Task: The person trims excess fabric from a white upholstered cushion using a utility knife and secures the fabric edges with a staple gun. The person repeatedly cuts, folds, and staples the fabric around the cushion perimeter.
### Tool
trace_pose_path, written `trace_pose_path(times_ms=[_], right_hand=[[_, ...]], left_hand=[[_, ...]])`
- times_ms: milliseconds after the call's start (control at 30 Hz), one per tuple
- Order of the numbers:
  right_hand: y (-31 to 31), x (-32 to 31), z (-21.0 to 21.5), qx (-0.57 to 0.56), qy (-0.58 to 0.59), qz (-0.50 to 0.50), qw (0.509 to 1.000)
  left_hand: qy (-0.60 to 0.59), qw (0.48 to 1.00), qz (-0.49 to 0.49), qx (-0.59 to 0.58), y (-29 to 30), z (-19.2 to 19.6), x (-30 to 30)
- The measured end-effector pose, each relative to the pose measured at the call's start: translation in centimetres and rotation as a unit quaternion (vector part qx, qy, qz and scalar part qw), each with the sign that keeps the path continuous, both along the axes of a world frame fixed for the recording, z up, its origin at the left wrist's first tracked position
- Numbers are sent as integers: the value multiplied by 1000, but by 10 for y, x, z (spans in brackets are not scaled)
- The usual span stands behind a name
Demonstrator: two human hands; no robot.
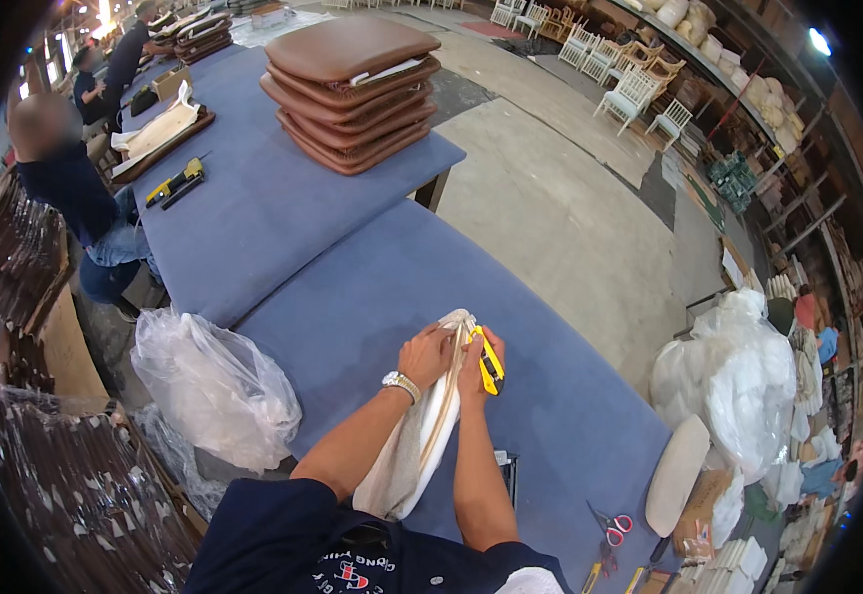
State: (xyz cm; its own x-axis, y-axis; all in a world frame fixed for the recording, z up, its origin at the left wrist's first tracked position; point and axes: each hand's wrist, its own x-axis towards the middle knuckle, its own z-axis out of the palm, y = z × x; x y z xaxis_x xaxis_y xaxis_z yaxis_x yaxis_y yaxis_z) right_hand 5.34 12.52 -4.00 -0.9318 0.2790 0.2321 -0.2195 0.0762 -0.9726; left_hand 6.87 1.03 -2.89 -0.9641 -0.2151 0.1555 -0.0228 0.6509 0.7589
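A long beige fabric cushion (397, 473) with a paler side and a seam along its edge stands on edge before me, running from my body toward the table's middle. My left hand (425, 356), with a wristwatch (402, 385) on its wrist, is closed on the cushion near its far end. My right hand (476, 368) is beside it at the same end, with its fingers wrapped round a yellow utility knife (492, 364). The knife's tip is close to the cushion's seam; whether the blade is out cannot be made out.
Blue-covered tables (293, 233) stretch ahead, bearing stacked brown cushions (352, 94) and a yellow-black power tool (176, 182). Scissors (613, 528) and another beige cushion (678, 475) lie near right. Plastic bags (215, 386) flank the table. A co-worker (80, 193) sits at left.
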Motion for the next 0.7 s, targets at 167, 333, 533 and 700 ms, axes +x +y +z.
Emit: trace_pose_path(times_ms=[167, 333, 533, 700], right_hand=[[4, -3, 0, 14, -1, 2, 1000], [0, 1, 1, 10, -18, 18, 1000], [6, -2, -4, 17, -20, 19, 999], [8, -8, -19, 24, 15, 14, 1000]], left_hand=[[-34, 999, -10, -26, 0, 20, 4], [-74, 997, -28, -18, -6, 10, -7], [-41, 999, -19, -15, 0, 6, -9], [-8, 1000, 5, 28, -2, 2, -27]])
